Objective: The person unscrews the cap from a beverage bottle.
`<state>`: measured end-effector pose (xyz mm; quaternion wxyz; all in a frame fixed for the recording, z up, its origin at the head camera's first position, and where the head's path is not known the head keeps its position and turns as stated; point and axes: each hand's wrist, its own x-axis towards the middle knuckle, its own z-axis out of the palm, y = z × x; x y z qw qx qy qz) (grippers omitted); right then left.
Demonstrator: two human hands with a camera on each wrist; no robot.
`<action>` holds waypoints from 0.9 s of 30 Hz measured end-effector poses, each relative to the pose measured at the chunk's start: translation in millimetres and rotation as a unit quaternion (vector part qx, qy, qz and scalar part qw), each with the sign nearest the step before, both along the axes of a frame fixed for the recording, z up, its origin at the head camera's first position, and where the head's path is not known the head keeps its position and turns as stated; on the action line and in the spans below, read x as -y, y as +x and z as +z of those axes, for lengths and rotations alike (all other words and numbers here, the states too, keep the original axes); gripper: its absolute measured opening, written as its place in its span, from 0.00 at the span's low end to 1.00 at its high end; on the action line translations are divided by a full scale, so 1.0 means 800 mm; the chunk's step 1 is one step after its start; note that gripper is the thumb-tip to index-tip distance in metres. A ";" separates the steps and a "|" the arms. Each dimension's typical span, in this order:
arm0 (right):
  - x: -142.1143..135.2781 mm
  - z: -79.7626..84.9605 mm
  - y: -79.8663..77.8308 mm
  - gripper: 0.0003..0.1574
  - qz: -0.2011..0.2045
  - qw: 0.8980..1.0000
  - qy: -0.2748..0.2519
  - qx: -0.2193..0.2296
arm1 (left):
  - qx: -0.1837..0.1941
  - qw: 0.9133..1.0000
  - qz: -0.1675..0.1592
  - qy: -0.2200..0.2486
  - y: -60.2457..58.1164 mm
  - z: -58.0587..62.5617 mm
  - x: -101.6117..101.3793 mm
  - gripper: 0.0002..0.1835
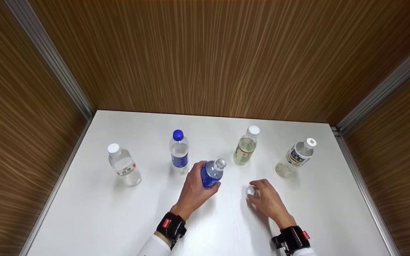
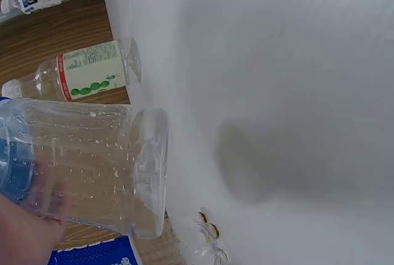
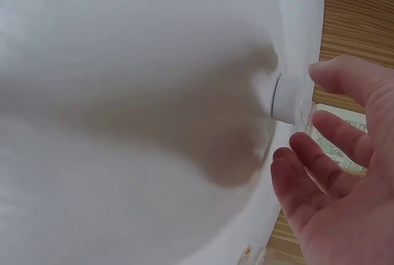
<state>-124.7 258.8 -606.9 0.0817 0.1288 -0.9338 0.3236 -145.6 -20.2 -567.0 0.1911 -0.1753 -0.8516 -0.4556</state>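
Near the middle of the table, my left hand [image 1: 196, 186] grips a clear plastic bottle [image 2: 92, 166] with a blue label. Its mouth [image 1: 220, 164] has no cap, and droplets cling to its inner wall. I cannot tell whether its base touches the table. To the right, my right hand [image 1: 268, 200] reaches low over a small white bottle cap [image 3: 286, 98] on the table. Thumb and index finger stand apart on either side of the cap; in the right wrist view the fingers are loosely bent with a gap to it.
Capped bottles stand around: a white-capped one [image 1: 126, 167] at left, a blue-capped one [image 1: 179, 153], a green-labelled one [image 1: 246, 147] behind the hands, and a dark-labelled one [image 1: 295, 158] at right. Wood-grain panels [image 1: 205, 60] enclose the white table [image 1: 94, 217] at back and sides.
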 end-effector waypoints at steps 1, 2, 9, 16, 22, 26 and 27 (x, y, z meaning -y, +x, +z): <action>0.000 0.001 0.000 0.26 0.002 1.000 0.002 -0.004 | 0.007 1.000 -0.003 0.012 -0.001 0.000 0.000 0.41; 0.001 0.003 0.001 0.25 0.003 1.000 0.004 -0.007 | 0.015 1.000 -0.007 0.023 -0.002 0.001 -0.001 0.41; 0.004 0.017 0.003 0.24 -0.012 1.000 0.003 -0.009 | 0.048 0.997 -0.026 0.055 -0.010 -0.001 -0.008 0.44; 0.006 0.026 0.005 0.22 -0.019 1.000 -0.001 -0.011 | 0.086 0.991 -0.024 0.101 -0.020 -0.004 -0.021 0.48; 0.006 0.026 0.006 0.21 -0.010 1.000 -0.006 -0.025 | 0.111 0.987 -0.025 0.111 -0.028 -0.006 -0.031 0.46; 0.006 0.025 0.007 0.21 -0.006 1.000 -0.006 -0.030 | 0.113 0.987 -0.025 0.109 -0.032 -0.009 -0.036 0.44; 0.006 0.025 0.008 0.21 -0.005 1.000 -0.004 -0.029 | 0.116 0.987 -0.025 0.107 -0.033 -0.010 -0.037 0.45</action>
